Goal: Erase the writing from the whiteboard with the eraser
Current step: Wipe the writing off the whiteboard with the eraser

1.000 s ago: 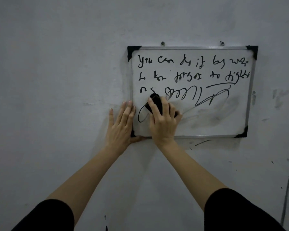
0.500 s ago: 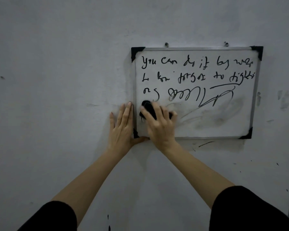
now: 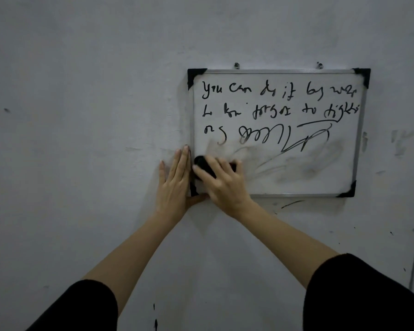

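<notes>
Mid-wipe at frame centre: right hand (image 3: 225, 187) clasps the eraser (image 3: 201, 163) on the whiteboard (image 3: 320, 185), left hand (image 3: 175, 185) flat, bracing (next, I'd say, upward into the writing (image 3: 273, 91)).

My right hand (image 3: 225, 187) has dragged the black eraser (image 3: 204, 167) toward 8 o'clock across the whiteboard (image 3: 296, 185). It started under the scribbled loops and now sits at the left frame edge, just above the 7 o'clock corner. The black looping stroke that curled there a second ago is wiped away, leaving a faint grey smear (image 3: 213, 146) at the eraser's 12 o'clock. My fingers now slant more toward 10 o'clock.
</notes>
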Available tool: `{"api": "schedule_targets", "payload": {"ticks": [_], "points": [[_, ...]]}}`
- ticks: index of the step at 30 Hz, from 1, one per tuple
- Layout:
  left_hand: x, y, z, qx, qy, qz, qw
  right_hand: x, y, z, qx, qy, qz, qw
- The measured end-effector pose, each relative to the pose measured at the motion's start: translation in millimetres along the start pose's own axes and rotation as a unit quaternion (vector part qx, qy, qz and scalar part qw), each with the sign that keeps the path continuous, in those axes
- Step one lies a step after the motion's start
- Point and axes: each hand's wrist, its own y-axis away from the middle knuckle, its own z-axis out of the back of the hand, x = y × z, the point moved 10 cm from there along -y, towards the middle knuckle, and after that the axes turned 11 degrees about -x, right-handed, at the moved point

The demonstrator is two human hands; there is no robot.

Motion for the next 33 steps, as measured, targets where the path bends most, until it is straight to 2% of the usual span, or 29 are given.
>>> {"api": "schedule_targets", "payload": {"ticks": [2, 4, 8, 11, 17, 18, 20, 22, 24, 26, 30, 31, 33], "points": [[-0.3, 0.2, 0.0, -0.001, -0.003, 0.0, 1.0, 10.0, 13.4, 0.7, 0.024, -0.022, 0.064, 0.997], [0.7, 0.2, -1.6, 0.003, -0.005, 0.005, 1.0, 1.0, 4.9, 2.5, 0.023, -0.02, 0.07, 0.997], [1.1, 0.4, -5.3, 0.016, -0.011, 0.006, 1.0, -35.0, -31.1, 4.3, -0.017, 0.023, -0.049, 0.998], [0.5, 1.0, -4.8, 0.025, -0.018, 0.008, 0.999, -23.7, -22.4, 3.4, -0.033, 0.024, -0.086, 0.995], [-0.2, 0.6, -1.2, 0.019, -0.015, 0.008, 1.0, 16.7, 20.8, 4.4, 0.016, -0.032, 0.077, 0.996], [-0.5, 0.1, -1.6, 0.022, -0.012, 0.007, 1.0, 9.9, 14.8, 5.7, 0.011, -0.022, 0.07, 0.997], [-0.7, 0.2, -3.0, 0.022, 0.01, 0.0, 1.0, -14.2, -5.0, 9.1, -0.017, 0.012, -0.004, 1.0], [0.1, 0.4, 2.6, -0.002, 0.056, -0.006, 0.998, -34.4, -19.9, 9.3, -0.045, 0.029, -0.095, 0.994], [-0.1, 0.2, 14.9, -0.036, 0.106, -0.013, 0.994, -36.3, -21.9, 8.7, -0.068, 0.034, -0.144, 0.987], [0.9, -1.2, 27.2, -0.07, 0.134, -0.006, 0.988, -20.9, -11.4, 9.1, -0.074, 0.028, -0.13, 0.988], [-0.1, -10.2, 32.5, -0.107, 0.115, 0.037, 0.987, 6.5, 25.0, 10.3, -0.031, -0.001, -0.024, 0.999], [-1.7, -12.9, 31.6, -0.11, 0.105, 0.045, 0.987, 0.2, 28.8, 12.8, -0.03, 0.006, -0.021, 0.999], [-3.7, -18.4, 28.9, -0.115, 0.09, 0.055, 0.988, -30.3, 33.6, 19.4, -0.039, 0.035, -0.073, 0.996]]}}
